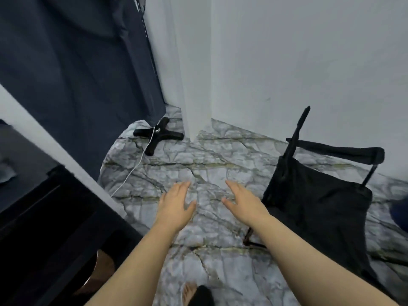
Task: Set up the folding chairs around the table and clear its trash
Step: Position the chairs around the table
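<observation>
A black fabric folding chair stands unfolded on the marble-patterned floor at the right, its back towards the white wall. My left hand and my right hand are both stretched out over the floor, palms down, fingers apart and empty. The right hand hovers just left of the chair's seat edge without touching it. No table top or trash shows in this view.
A black cross-shaped stand base with a white cable lies near the wall corner. A dark blue curtain hangs at the left. Dark furniture fills the lower left. A bare foot shows at the bottom.
</observation>
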Demonstrator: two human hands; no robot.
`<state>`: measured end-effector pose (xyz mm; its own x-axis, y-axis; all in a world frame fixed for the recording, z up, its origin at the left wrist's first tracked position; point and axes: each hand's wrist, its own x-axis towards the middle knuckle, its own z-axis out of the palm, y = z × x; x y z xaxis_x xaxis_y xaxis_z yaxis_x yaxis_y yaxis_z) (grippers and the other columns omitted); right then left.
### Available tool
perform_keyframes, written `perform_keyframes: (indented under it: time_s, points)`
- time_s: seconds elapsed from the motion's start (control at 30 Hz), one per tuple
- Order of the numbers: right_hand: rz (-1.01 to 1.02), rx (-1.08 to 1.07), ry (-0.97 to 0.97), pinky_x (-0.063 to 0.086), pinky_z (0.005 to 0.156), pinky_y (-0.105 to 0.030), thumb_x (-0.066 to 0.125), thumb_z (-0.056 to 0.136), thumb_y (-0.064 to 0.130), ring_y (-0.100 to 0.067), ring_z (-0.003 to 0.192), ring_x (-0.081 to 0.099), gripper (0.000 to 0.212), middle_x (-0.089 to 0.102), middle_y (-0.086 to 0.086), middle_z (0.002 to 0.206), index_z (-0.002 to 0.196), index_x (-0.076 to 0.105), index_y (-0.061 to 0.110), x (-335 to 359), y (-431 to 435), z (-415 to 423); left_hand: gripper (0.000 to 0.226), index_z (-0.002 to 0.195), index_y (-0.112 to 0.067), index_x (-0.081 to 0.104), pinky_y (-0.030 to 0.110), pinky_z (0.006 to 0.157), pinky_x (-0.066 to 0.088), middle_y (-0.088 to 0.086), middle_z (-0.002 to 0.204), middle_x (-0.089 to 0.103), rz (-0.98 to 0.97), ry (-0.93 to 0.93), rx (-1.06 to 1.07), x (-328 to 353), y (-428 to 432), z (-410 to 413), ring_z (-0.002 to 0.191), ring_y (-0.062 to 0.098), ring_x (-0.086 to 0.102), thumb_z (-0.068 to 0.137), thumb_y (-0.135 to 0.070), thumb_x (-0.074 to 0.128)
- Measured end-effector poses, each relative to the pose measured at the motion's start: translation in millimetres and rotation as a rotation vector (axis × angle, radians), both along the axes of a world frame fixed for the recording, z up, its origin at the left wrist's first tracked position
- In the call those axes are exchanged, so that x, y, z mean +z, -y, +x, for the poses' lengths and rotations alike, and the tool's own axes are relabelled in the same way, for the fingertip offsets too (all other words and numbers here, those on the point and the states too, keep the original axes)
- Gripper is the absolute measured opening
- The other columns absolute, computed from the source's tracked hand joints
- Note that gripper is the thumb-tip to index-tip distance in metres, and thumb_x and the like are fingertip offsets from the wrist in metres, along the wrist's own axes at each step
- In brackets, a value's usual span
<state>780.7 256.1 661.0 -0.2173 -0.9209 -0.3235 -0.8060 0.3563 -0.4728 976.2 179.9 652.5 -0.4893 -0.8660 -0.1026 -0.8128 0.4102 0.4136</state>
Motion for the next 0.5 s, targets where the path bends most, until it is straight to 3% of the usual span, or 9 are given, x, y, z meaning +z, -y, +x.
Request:
perform_keyframes:
  time_s: [0.23, 0.37, 0.5]
  points:
    - [-0.171, -0.303, -0.012, 0.027, 0.114, -0.044, 0.041, 0.094, 0.049, -0.017, 0.143, 0.019, 0.064, 0.016, 0.004, 0.158, 0.148, 0.013, 0.031, 27.2, 91.7, -58.7, 0.058, 0.144, -0.028, 0.021, 0.047, 0.116, 0.016, 0.000, 0.154, 0.024, -0.092, 0.003, -0.303, 20.9, 146.5, -102.1, 0.144, 0.020, 0.015, 0.092, -0.043, 0.042]
    - [-0.300, -0.544, -0.154, 0.023, 0.116, -0.039, 0.040, 0.095, 0.046, -0.014, 0.146, 0.010, 0.063, 0.015, 0.003, 0.158, 0.148, 0.015, 0.025, 43.6, 103.4, -119.4, 0.057, 0.144, -0.026, 0.023, 0.049, 0.117, 0.012, 0.001, 0.155, 0.024, -0.194, -0.032, -0.622, 34.1, 200.5, -212.8, 0.145, 0.021, 0.012, 0.092, -0.047, 0.035]
    - [-0.289, -0.799, -0.170, 0.025, 0.114, -0.042, 0.041, 0.094, 0.047, -0.015, 0.146, 0.010, 0.063, 0.014, 0.004, 0.158, 0.148, 0.015, 0.028, 44.6, 96.0, -174.0, 0.069, 0.143, -0.024, 0.027, 0.047, 0.116, 0.008, 0.001, 0.153, 0.028, -0.290, -0.079, -0.914, 47.1, 217.6, -317.3, 0.145, 0.021, 0.012, 0.082, -0.055, 0.018]
